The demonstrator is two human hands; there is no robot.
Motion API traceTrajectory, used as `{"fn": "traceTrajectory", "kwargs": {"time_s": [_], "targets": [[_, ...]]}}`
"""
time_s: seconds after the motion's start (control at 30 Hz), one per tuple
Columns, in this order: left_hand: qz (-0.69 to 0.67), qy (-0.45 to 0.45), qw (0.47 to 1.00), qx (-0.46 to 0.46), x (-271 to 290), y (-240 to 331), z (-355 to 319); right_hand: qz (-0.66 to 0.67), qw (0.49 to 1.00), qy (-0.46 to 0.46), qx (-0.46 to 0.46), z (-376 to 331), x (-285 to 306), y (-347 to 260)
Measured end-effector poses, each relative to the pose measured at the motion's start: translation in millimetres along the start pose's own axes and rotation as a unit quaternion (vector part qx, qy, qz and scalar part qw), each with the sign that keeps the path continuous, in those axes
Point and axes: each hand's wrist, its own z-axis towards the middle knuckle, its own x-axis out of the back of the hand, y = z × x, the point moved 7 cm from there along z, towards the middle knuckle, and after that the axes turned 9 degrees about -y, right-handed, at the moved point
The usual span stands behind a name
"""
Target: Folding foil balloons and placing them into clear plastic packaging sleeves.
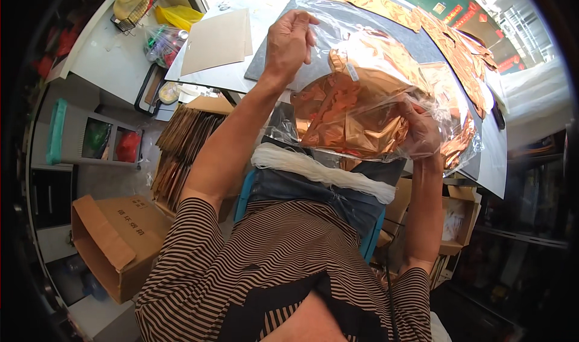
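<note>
In front of me a clear plastic bag (310, 58) is spread over crumpled, shiny copper-coloured foil (374, 76); a small white label sits on the foil. My left hand (291, 45) is raised at the bag's upper left, fingers curled closed at the edge of the film. At the lower right, my right hand (420, 131) grips the bag's side, with its fingers partly hidden behind film and foil. A hank of off-white string (322, 170) lies across my lap, just below the foil.
A dark grey mat (259, 66) covers part of the white table; long copper foil pieces (368, 1) lie along its far side. Grey cardboard sheets (215, 42) rest at the left. Beside me stand a box of packed brown cards (187, 140) and an open carton (123, 239).
</note>
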Motion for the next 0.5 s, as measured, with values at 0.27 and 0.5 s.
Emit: {"fn": "traceTrajectory", "kwargs": {"time_s": [0.27,0.5], "targets": [[-0.029,0.094,0.995,-0.029,40,3,-5,0.238,0.969,0.052,0.042,-22,-2,-9],[-0.02,0.133,0.989,-0.053,72,9,-29,0.544,0.829,0.132,-0.018,-36,-14,11]]}}
